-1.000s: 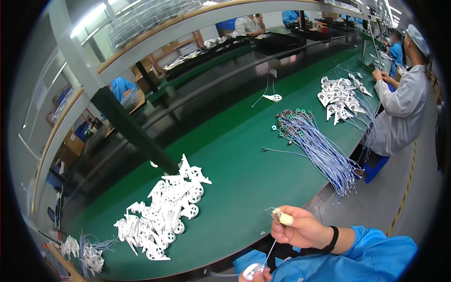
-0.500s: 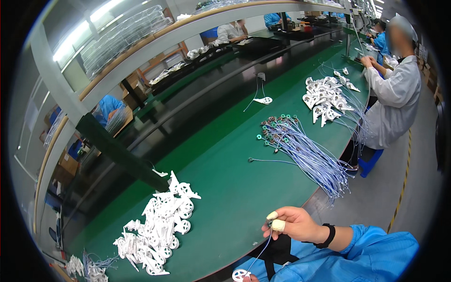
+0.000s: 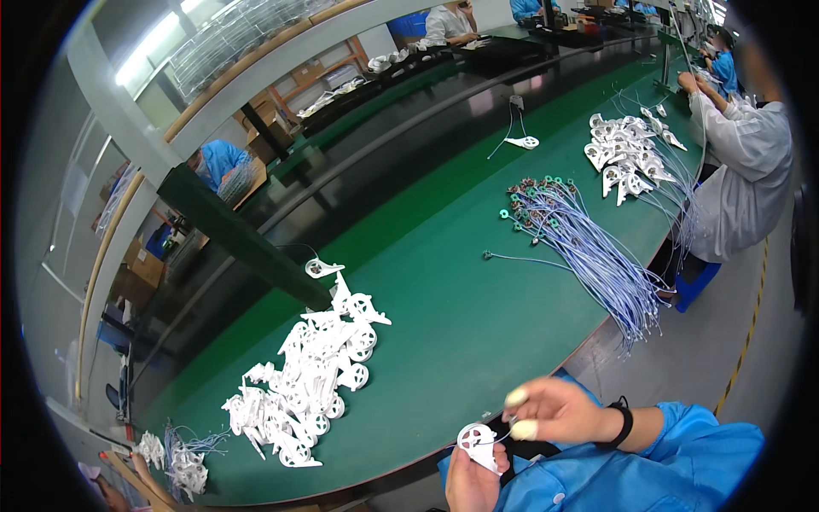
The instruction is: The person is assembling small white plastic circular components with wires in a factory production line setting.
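Left hand (image 3: 471,482) has a white wheel-shaped part (image 3: 483,447) gripped in its fingers, just off the near edge of the green table (image 3: 444,367). Right hand (image 3: 563,411) is right beside it, yellow finger caps (image 3: 524,429) next to a thin wire (image 3: 503,437), though can't really tell if it's pinching that. Further out there's a heap of white parts (image 3: 303,384) to the left and a bluish cable bundle (image 3: 593,260) ahead-right.

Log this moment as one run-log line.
left hand: holds white part | right hand: beside it, grip unclear | table: parts pile left, wire bundle farther right
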The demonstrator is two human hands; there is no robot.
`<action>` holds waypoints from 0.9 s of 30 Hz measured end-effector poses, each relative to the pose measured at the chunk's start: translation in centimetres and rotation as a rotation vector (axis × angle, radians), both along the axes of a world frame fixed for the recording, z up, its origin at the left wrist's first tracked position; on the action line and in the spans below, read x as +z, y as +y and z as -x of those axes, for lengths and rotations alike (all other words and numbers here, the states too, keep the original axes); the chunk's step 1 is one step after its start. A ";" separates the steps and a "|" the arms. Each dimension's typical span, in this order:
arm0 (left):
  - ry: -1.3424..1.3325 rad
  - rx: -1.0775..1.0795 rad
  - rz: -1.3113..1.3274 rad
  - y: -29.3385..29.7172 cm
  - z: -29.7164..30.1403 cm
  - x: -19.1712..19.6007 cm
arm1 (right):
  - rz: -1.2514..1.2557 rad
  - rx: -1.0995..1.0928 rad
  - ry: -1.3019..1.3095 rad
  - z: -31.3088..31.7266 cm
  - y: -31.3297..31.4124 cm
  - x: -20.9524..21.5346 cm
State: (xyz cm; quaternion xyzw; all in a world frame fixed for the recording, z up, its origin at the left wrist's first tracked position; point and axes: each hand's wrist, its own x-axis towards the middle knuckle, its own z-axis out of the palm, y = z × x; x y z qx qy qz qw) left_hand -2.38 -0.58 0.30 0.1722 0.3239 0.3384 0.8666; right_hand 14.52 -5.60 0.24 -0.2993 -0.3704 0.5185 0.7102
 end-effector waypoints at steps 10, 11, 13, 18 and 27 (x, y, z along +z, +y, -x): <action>0.161 -0.072 -0.422 -1.0 -2.1 0.2 | -0.143 -0.463 -1.089 1.5 0.9 0.7; 0.256 -0.006 -0.446 -1.2 -2.6 0.9 | -0.163 -0.457 -1.108 1.5 1.1 0.9; 0.350 0.060 -0.471 -1.3 -2.9 1.5 | -0.168 -0.463 -1.097 1.5 1.2 1.1; 0.419 -0.005 -0.655 -0.9 -2.9 2.2 | -0.183 -0.449 -1.058 1.5 1.5 1.2; 0.537 0.161 -0.805 -1.8 -3.9 0.5 | -0.283 -0.504 -1.217 1.2 2.1 1.3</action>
